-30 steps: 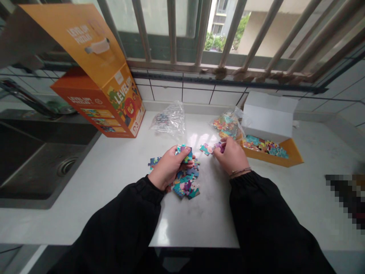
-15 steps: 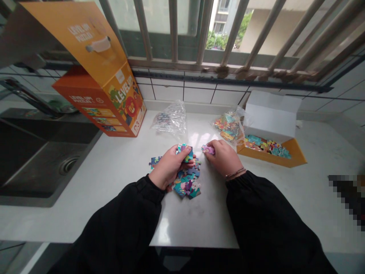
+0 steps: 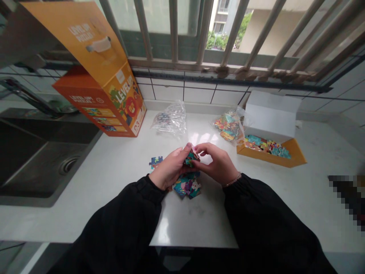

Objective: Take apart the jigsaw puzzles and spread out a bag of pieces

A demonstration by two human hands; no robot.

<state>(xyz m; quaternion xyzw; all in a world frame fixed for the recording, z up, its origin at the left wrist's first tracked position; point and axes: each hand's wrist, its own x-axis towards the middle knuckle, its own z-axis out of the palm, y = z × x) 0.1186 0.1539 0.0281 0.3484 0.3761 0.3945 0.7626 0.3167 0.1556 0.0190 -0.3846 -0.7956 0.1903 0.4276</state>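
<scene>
Several jigsaw puzzle pieces point(image 3: 189, 159) are held in my left hand point(image 3: 172, 166), its thumb pressed over them. My right hand point(image 3: 218, 161) meets it from the right, thumb and fingertips closed at the edge of the same pieces. Beneath both hands lies a loose pile of puzzle pieces point(image 3: 186, 187), blue, teal and purple, partly covered by my left hand. One blue piece point(image 3: 156, 161) rests apart on the counter, just left of my left hand.
An orange puzzle box point(image 3: 94, 102) stands open at the left beside the dark sink point(image 3: 42, 167). Behind my hands lie a clear plastic bag point(image 3: 171, 120) and a bag of pieces point(image 3: 228, 123). An open yellow box point(image 3: 265, 154) holding more pieces sits at the right.
My right hand has moved left with a pinkish-purple piece and now meets my left hand at the held pieces. My left hand has turned slightly, its thumb higher.
</scene>
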